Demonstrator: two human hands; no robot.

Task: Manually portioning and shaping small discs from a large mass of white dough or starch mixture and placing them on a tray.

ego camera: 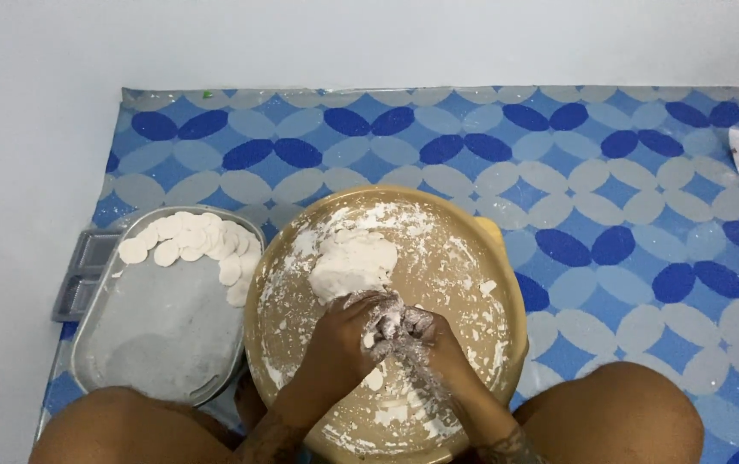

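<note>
A lump of white dough (353, 262) lies in the far half of a round tan basin (507, 344), whose inside is smeared with flour and dough bits. Just below the lump, my left hand (348, 335) and my right hand (421, 337) meet in the middle of the basin. Both are coated in sticky white dough. My left hand's fingers are wrapped over the fingers of my right hand. Whether a small piece of dough sits between them is hidden.
A metal tray (163, 335) dusted with flour lies left of the basin, with several flat round dough discs (193, 241) along its far edge. A grey tray (82, 275) pokes out beneath it. My knees (618, 412) flank the basin on a blue patterned mat (627, 215).
</note>
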